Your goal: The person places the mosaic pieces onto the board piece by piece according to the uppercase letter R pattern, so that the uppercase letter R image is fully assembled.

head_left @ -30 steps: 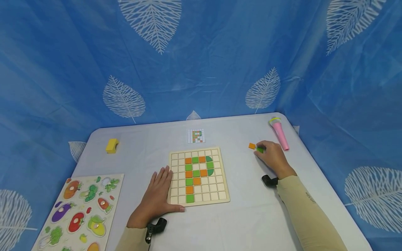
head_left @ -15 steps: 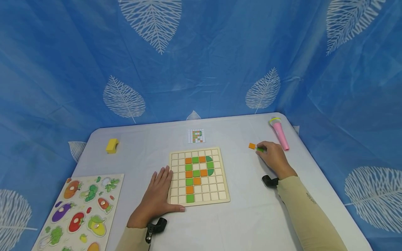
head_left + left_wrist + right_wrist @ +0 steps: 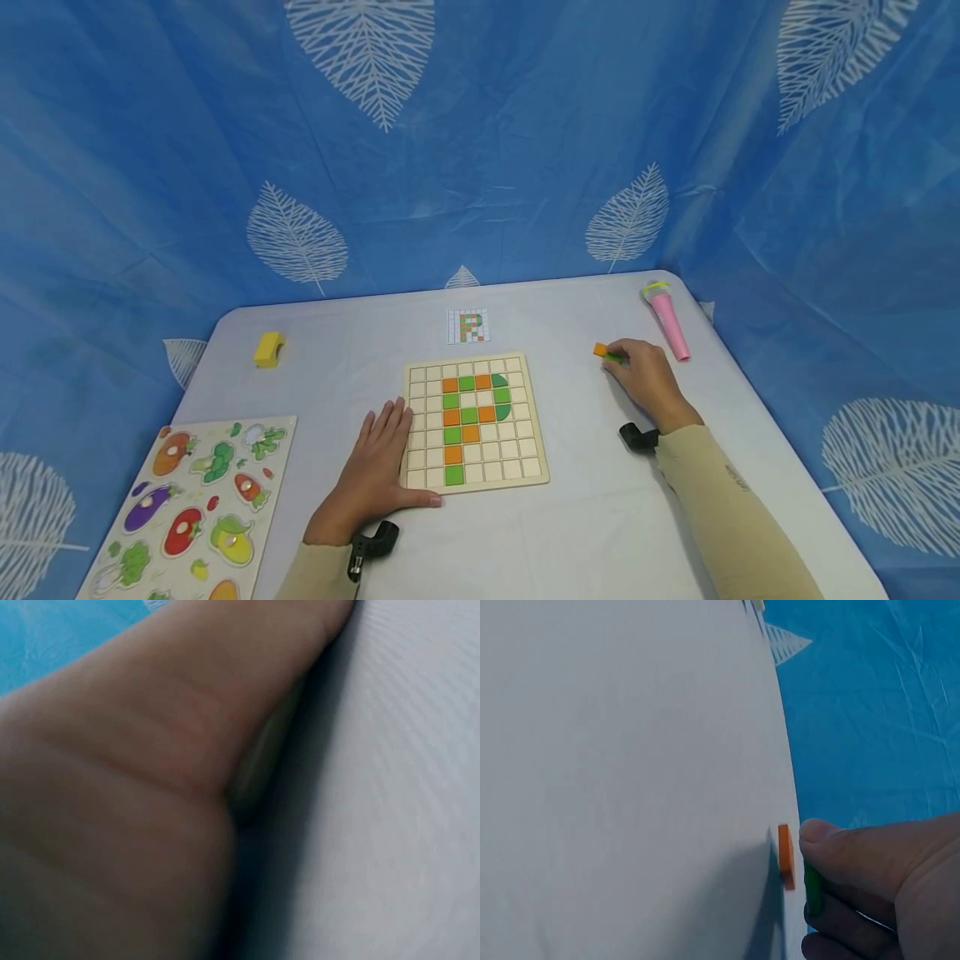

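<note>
My left hand point(image 3: 373, 468) rests with straight fingers at the left edge of a wooden grid board point(image 3: 512, 450), its thumb along the near corner. Orange and green square tiles, plus curved dark green ones, form a P-like shape on the grid. Right of the board, my right hand point(image 3: 647, 377) pinches a green tile point(image 3: 812, 889) between thumb and fingers. An orange tile point(image 3: 600, 350) is right beside the green one, partly overlapped by it in the head view. The left wrist view shows mostly blurred skin and white cloth.
A small pattern card point(image 3: 469, 326) lies behind the board. A pink toy microphone point(image 3: 670, 325) lies at the back right, a yellow block point(image 3: 267, 349) at the back left. A vegetable puzzle board point(image 3: 198, 492) occupies the front left. Blue curtains border the white table.
My right hand has shifted slightly left with the green tile, bringing it up to the orange tile. The left hand and the board have stayed in place.
</note>
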A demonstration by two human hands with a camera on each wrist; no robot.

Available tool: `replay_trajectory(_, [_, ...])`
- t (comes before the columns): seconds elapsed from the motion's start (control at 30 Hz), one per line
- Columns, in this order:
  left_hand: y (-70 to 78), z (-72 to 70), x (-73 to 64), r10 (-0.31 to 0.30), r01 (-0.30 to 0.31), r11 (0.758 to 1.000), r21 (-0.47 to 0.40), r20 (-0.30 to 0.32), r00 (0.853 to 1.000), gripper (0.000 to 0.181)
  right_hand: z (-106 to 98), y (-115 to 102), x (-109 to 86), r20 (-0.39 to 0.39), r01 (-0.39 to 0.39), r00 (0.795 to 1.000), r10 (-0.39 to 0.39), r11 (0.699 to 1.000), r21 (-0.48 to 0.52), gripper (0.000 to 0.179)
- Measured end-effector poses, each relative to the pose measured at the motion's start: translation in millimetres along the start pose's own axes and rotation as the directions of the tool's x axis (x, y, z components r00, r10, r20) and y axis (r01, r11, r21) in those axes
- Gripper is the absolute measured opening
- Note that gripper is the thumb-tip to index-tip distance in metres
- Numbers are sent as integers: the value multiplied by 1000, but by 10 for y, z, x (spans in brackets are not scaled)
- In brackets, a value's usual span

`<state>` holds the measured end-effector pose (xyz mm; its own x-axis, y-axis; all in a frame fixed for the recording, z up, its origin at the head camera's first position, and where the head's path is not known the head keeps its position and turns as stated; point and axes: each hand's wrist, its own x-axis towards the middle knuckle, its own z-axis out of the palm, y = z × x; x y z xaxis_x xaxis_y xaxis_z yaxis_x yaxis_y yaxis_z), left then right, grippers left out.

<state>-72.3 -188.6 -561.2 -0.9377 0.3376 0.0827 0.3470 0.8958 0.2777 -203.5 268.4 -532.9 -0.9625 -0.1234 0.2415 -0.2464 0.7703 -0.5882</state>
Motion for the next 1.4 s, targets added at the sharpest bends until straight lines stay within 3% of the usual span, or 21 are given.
replay_trajectory(0.7, [4,-17,1,-10,10,1000,-3,33,999,153,279,-478,-66,24,145,989,-147,987,73,26])
replay_trajectory(1.07, [6,-27,-3,-3,3,1000,0,32,999,153,424,-779,-169,102,171,978,-182,979,106,27])
replay_trajectory(1.23, [5,-33,0,-1,1,1000,-7,34,999,152,538,-996,-252,153,217,960,-234,969,120,26])
replay_trajectory(1.4, [5,-41,-2,1,0,1000,-12,37,999,152,665,-1213,-365,208,306,919,-334,939,157,24])
